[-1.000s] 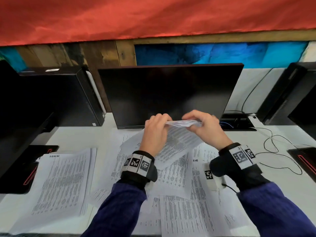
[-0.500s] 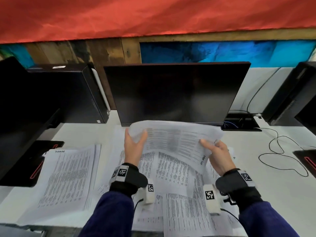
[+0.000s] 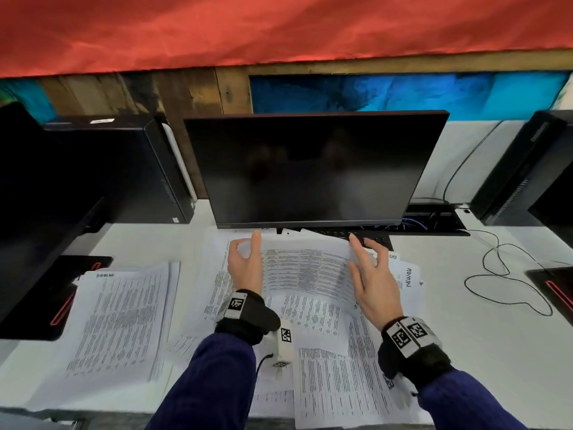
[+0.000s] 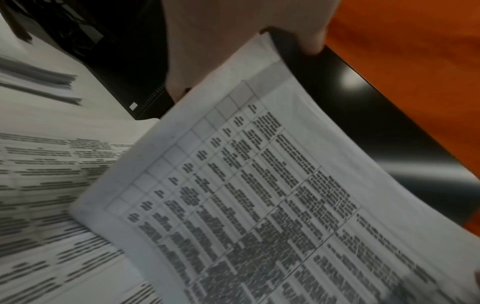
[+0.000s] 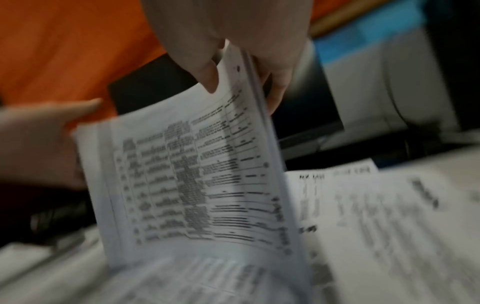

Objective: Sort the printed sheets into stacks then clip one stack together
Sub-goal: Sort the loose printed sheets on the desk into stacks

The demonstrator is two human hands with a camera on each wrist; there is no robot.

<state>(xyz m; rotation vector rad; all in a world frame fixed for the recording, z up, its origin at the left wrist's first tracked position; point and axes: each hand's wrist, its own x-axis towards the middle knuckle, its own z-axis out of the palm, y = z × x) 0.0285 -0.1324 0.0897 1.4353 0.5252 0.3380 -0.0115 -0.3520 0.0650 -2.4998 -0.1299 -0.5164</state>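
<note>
Nearest lay loose sheets (image 3: 335, 383) overlapping across the desk (image 3: 496, 352) between the two forearms. Above them both hands held a thin sheaf (image 3: 307, 268), its long axis running 9 to 3 o'clock, printed table facing up and sagging toward the person. The left hand (image 3: 245, 265) pinched the sheaf's 9 o'clock edge, thumb on top and fingers curled beneath. The right hand (image 3: 372, 283) took the 3 o'clock edge; in the head view its fingers looked spread, yet the right wrist view showed thumb and fingers nipping the sheaf's edge between them. Each hand sat at its own end, neither nearer than the other.

A settled stack (image 3: 121, 318) lay at 9 o'clock, well apart from the sheaf. If the sheaf belonged there, the left hand had the shorter carry and nothing stood between. A page with handwriting (image 3: 409, 277) lay just beyond the right hand at 3 o'clock.

At 12 o'clock the dark monitor (image 3: 310, 169) rose just past the sheaf's far edge, leaving little room forward. A cable (image 3: 502, 274) looped at 3 o'clock, well apart. No clip could be made out.
</note>
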